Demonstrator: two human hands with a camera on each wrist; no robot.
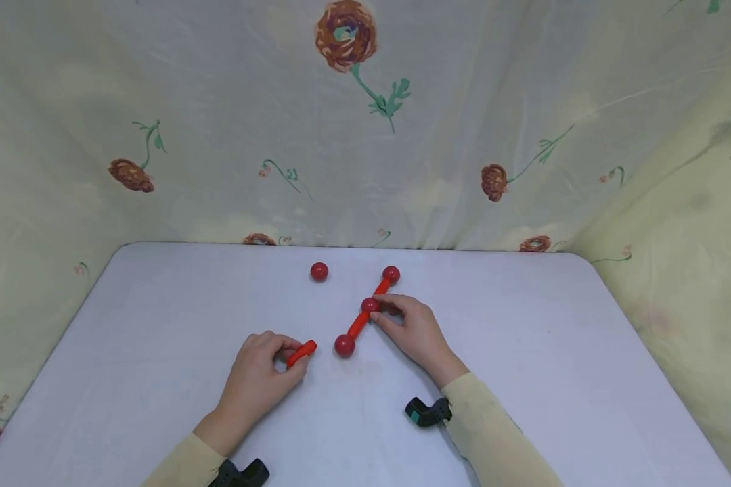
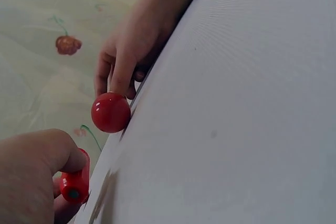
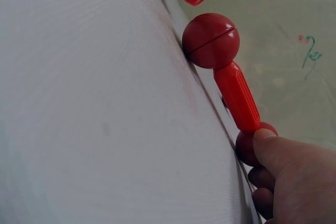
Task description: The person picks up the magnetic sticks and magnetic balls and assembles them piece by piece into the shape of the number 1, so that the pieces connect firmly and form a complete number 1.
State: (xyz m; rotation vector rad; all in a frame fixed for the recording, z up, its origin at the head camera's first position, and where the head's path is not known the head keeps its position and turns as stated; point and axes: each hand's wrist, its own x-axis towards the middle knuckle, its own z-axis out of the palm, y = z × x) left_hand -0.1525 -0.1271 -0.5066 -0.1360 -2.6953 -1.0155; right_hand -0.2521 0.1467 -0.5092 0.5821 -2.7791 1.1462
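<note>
On the white table lies a straight chain of red balls and orange-red rods, slanting away to the right. My right hand pinches its middle ball between thumb and fingers. The near end ball joins it through one rod; the far end ball joins through another rod, partly behind the fingers. To the left, my left hand holds a loose orange-red rod between thumb and fingers, a short way from the near end ball. A dark hole shows in the rod's end in the left wrist view.
A single red ball sits near the table's back edge, left of the chain. Behind the table hangs a flowered cloth. Black camera mounts are on both wrists.
</note>
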